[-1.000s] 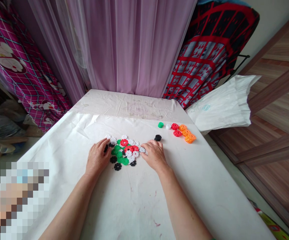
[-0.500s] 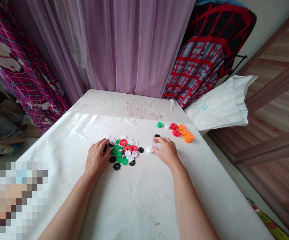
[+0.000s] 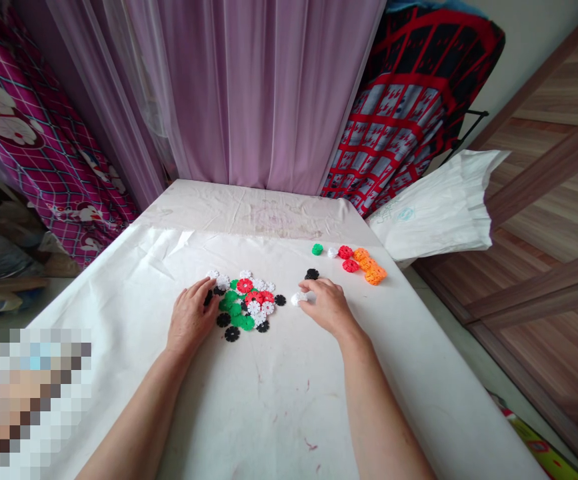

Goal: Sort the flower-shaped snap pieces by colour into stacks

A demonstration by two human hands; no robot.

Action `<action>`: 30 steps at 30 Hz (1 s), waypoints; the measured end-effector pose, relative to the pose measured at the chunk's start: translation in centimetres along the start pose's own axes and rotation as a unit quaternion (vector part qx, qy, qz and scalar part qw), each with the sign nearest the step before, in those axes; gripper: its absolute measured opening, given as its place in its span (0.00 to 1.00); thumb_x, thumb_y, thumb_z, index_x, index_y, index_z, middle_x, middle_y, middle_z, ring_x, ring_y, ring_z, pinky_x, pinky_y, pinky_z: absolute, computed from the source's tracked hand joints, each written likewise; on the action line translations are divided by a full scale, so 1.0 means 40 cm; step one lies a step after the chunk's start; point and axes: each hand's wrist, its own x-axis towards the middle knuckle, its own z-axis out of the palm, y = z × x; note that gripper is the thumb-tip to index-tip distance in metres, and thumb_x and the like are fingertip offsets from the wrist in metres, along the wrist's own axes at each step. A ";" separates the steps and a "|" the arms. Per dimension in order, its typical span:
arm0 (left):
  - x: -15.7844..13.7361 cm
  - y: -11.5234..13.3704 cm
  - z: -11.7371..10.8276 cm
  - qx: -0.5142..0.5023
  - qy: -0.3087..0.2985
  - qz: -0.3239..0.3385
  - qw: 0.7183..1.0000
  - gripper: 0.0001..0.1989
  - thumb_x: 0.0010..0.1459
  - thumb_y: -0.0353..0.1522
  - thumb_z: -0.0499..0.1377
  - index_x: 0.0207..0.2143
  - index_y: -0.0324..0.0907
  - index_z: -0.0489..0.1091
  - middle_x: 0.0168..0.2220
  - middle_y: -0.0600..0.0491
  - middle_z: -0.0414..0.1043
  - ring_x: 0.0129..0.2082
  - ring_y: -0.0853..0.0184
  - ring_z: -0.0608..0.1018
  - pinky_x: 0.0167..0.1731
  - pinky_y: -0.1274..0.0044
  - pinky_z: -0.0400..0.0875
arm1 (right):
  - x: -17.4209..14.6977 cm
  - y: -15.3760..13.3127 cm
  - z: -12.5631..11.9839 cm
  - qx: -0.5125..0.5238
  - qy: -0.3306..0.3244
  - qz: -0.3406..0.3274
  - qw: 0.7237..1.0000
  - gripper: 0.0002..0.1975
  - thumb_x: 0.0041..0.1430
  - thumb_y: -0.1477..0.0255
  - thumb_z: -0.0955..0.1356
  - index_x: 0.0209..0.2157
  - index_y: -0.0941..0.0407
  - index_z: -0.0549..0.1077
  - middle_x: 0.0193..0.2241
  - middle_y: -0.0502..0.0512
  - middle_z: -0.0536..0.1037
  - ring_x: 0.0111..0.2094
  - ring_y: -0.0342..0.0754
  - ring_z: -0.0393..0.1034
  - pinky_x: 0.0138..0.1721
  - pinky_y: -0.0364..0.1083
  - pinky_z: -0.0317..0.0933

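My left hand (image 3: 191,315) rests at the left edge of a loose pile of flat, notched plastic snowflake discs, its thumb and fingers closed around a black snowflake disc (image 3: 208,298). Green discs (image 3: 229,301), red discs (image 3: 245,286), white discs (image 3: 253,308) and more black discs (image 3: 232,333) overlap in this pile. To the right, my right hand (image 3: 326,303) pinches white snowflake discs (image 3: 297,299) gathered in a small stack on the table; its fingers partly cover them. Just beyond those fingers sits a small stack of black discs (image 3: 312,274).
Farther right lie small stacks: green (image 3: 317,249), white (image 3: 333,253), red (image 3: 345,252) and orange (image 3: 373,272). White cloth covers the table (image 3: 269,400). A white bag (image 3: 439,207) stands by its right edge, and a purple curtain (image 3: 279,93) hangs behind.
My right hand has come down slightly, bringing a white disc onto the white stack. More of the black stack shows behind it. My left hand stays nearly still.
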 end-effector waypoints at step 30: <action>-0.006 0.010 0.006 0.043 -0.020 -0.021 0.999 0.25 0.64 0.44 0.48 0.59 0.44 0.66 0.64 0.44 0.64 0.63 0.54 0.66 0.63 0.58 0.56 | -0.016 -0.136 0.080 0.005 -0.026 -0.091 0.996 0.16 0.56 0.75 0.67 0.47 0.51 0.73 0.42 0.53 0.79 0.47 0.51 0.67 0.47 0.49 0.54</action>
